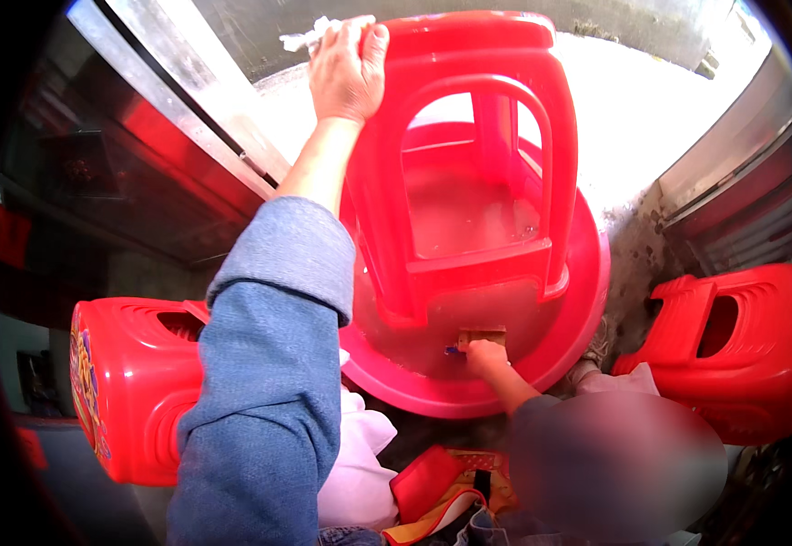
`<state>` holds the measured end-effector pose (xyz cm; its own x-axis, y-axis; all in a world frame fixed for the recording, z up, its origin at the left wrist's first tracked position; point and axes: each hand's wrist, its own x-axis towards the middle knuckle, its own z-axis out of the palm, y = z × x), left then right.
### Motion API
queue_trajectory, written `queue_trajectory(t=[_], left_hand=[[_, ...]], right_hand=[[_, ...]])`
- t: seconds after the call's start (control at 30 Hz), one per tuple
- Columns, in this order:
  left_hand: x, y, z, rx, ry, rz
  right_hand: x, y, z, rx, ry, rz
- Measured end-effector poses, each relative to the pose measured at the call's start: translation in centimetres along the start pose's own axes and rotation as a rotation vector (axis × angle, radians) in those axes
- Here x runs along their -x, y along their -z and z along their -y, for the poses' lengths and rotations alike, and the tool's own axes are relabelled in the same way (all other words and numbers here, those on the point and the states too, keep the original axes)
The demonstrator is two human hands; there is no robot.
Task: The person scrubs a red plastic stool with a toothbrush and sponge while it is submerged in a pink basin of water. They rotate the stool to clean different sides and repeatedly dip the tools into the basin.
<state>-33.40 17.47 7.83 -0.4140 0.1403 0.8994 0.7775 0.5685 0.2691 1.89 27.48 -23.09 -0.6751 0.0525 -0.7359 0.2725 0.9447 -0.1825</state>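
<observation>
A red plastic stool (563,170) stands in a large red plastic basin (597,273) of murky water. At the stool's upper left corner is my left hand (348,72), back upward, gripping a crumpled white cloth (304,35) against the edge. My left arm, in a rolled denim sleeve, reaches across the view from below. My right hand is out of view. Another person's hand (488,355) holds a brown block, perhaps a brush (485,335), at the water near the basin's front rim. That person's head is blurred.
Two more red plastic stools lie tipped over: one (136,382) at left, partly behind my arm, another (758,355) at right. Metal door frames (198,89) flank the basin. Pink fabric (358,471) and a red and yellow cloth item (437,484) are below.
</observation>
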Motion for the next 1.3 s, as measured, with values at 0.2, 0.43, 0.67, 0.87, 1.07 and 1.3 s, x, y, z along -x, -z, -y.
queue_trajectory(t=[0.2, 0.43, 0.67, 0.87, 1.07, 1.3], left_hand=[[-2.0, -1.1, 2.2, -0.009, 0.001, 0.077], [-1.8, -1.4, 2.1, -0.018, 0.046, 0.079], [-1.0, -1.1, 1.9, -0.041, 0.054, 0.039], [-1.0, -0.4, 1.1, -0.054, 0.024, 0.075], [-2.1, -1.9, 2.9, -0.045, 0.038, 0.055], [-3.4, -2.6, 4.4, -0.080, 0.030, 0.113]], right_hand=[[-2.0, -3.9, 2.8, -0.041, 0.154, 0.042], [4.8, 8.5, -1.9, -0.147, -0.028, -0.291], [14.2, 14.4, 3.8, -0.391, 0.248, -0.905], [7.3, 12.3, -0.5, -0.305, -0.116, -1.116], [6.4, 9.9, -6.7, -0.759, -0.019, -1.396], [2.3, 8.8, -1.3, -0.850, 0.190, -1.507]])
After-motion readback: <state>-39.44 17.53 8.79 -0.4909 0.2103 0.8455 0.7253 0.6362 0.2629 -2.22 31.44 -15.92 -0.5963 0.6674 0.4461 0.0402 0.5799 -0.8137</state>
